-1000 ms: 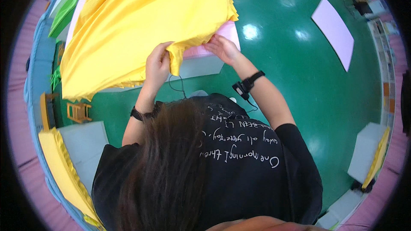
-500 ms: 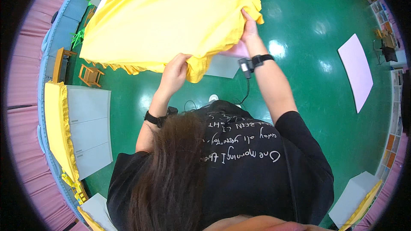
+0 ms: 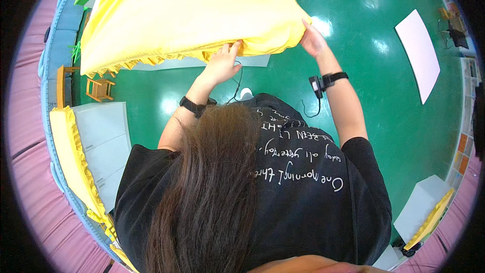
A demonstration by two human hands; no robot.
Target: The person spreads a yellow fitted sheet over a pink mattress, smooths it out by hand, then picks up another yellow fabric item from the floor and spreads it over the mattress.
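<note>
A large yellow cloth cover with a ruffled edge (image 3: 197, 10) spreads across the top of the view. It lies over a pale grey piece of furniture (image 3: 260, 60), of which only a strip shows beneath. My left hand (image 3: 221, 64) rests on the cover's near edge, fingers stretched out and thumb apart. At the cover's near right corner, my right hand (image 3: 314, 40) grips the edge; some of its fingers are hidden by the cloth. A small device with a dangling cable (image 3: 317, 86) is strapped to my right wrist, and a black band (image 3: 193, 107) circles my left.
To the left stand a grey cabinet (image 3: 103, 141) with a yellow ruffled cover and a small wooden chair (image 3: 100, 89). A pale lilac panel (image 3: 419, 53) is at the right on the green floor (image 3: 361, 71). Another grey piece (image 3: 422, 207) stands lower right.
The cover's near right corner has shifted right and spread out, its fold flattened. My right hand has moved right and slightly down; my left has moved up and right, its fingers loosened.
</note>
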